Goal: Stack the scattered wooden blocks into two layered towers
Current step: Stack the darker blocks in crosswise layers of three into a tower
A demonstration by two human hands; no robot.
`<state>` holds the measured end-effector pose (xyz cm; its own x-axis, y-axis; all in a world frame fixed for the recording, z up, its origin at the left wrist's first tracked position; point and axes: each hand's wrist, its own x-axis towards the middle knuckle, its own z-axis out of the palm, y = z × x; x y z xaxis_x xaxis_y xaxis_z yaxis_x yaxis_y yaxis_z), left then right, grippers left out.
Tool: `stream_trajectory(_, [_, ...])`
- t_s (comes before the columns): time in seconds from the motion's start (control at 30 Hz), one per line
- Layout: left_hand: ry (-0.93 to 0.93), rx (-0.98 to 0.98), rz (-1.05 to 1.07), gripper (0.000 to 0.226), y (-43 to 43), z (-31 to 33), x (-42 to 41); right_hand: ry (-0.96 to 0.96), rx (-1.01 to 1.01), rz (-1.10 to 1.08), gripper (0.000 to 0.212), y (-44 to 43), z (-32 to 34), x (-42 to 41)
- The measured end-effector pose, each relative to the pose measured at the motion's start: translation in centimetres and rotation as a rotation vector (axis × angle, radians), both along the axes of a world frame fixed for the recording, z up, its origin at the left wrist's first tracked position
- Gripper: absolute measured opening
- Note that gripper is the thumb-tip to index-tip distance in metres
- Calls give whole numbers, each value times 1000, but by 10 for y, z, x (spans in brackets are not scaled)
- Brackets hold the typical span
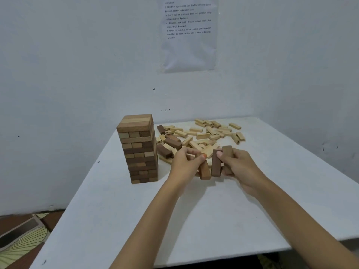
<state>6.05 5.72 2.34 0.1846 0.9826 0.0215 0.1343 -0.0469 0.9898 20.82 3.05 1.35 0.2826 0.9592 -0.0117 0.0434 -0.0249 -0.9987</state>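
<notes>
A tall tower of layered wooden blocks point(140, 149) stands on the left part of the white table point(174, 220). Behind my hands lies a scattered heap of loose blocks point(202, 135), mostly pale with a few dark ones. My left hand point(184, 164) grips a mid-brown block point(205, 170) held nearly upright. My right hand point(240, 166) grips a dark brown block point(216, 164) standing on end beside it, and a second brown block point(227, 151) sticks up above its fingers. Both hands hover close together just right of the tower.
A grey wall rises right behind the table, with a printed sheet point(188, 32) taped to it. The table's left edge drops off to a patterned floor mat point(21, 237). Bare tabletop stretches in front of my hands.
</notes>
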Motion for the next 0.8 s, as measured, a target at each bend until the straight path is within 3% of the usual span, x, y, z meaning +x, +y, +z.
stream_trajectory(0.37, [75,56,8,11,-20,-33,-18,-300,136,18,10,-22,-28,-16])
stream_trajectory(0.6, [216,263,68,5,-16,-44,-18,-507,154,8,12,-25,-30,-15])
stream_trajectory(0.73, [260,282,77,10,-14,-48,-17,-189,72,-35,15,-22,-26,-17])
stream_trajectory(0.8, [258,299,84,10,-14,-49,-17,-147,69,-47,21,-22,-27,-14])
